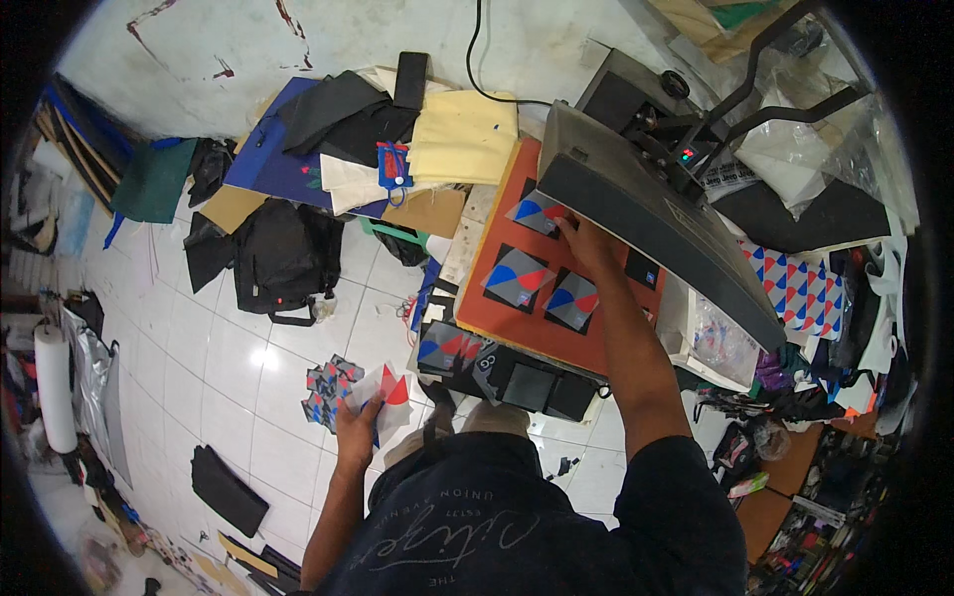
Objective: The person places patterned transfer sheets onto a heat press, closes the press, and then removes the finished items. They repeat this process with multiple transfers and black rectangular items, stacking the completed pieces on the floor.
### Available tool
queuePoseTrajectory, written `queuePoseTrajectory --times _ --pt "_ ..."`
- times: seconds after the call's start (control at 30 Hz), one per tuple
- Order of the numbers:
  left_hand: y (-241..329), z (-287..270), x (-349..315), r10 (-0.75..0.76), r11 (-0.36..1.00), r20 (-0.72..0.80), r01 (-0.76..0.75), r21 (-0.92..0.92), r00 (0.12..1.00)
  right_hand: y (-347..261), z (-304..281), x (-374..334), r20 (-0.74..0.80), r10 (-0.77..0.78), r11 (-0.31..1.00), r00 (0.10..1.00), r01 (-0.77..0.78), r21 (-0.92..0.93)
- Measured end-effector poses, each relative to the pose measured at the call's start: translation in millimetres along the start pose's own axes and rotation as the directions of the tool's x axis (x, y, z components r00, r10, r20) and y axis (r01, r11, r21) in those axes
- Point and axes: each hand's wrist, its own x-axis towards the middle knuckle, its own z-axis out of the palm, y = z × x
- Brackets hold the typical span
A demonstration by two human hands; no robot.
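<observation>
A heat press stands to my right, its dark upper plate point(656, 223) raised over an orange pad point(509, 169). Several dark rectangular pieces with grey, blue and red patterns lie on the pad, among them a near-left piece point(517, 278) and a middle piece point(571, 301). Under the raised plate, my right hand point(586, 243) has its fingers closed at the edge of the far patterned piece point(534, 213). Low on the left, my left hand point(358, 422) grips patterned paper sheets point(394, 397), white with red and blue. Just beyond it, small patterned pieces point(326, 392) are heaped on the floor.
More patterned pieces point(447, 348) lie below the pad's front edge. Cream cloth point(462, 139), black fabric point(333, 114) and a phone point(410, 79) sit at the back. A black bag point(288, 256) rests on the tiles. Right of the press, a white tray point(686, 338) holds plastic.
</observation>
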Motion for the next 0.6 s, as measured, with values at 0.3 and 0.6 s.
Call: queuePoseTrajectory --times 0.3,0.6 --pt "-6 -7 4 0.036 0.998 -0.033 -0.034 0.054 0.999 6 11 0 -0.061 -0.001 0.999 0.998 -0.002 -0.052" --pt "-1 -5 0 0.018 1.0 -0.019 -0.018 0.024 1.0 11 15 1 -0.008 0.034 0.999 0.999 -0.034 -0.004"
